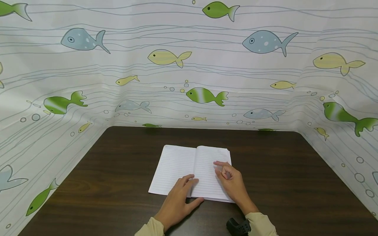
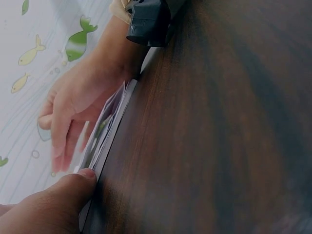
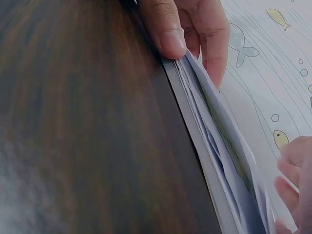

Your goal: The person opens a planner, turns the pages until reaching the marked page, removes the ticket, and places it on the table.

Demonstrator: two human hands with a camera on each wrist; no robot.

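Note:
An open lined notebook (image 1: 177, 162) lies on the dark wooden table, its pages blank. My left hand (image 1: 178, 198) rests across the lower middle of it, fingertips on the pages near the fold. In the right wrist view the left thumb (image 3: 171, 45) touches the notebook's near edge. Over the right page hovers my right hand (image 1: 233, 184), fingers loosely bent with nothing visible in them. Between the loosely stacked pages, a greenish strip (image 3: 226, 136) shows in the right wrist view; its kind cannot be told.
The dark table (image 1: 118, 157) extends around the notebook on all sides. A white sheet printed with fish (image 1: 165, 29) stands behind and along both sides of the table. A black device (image 1: 237, 226) is strapped at the right wrist, by the cream sleeve (image 1: 261, 224).

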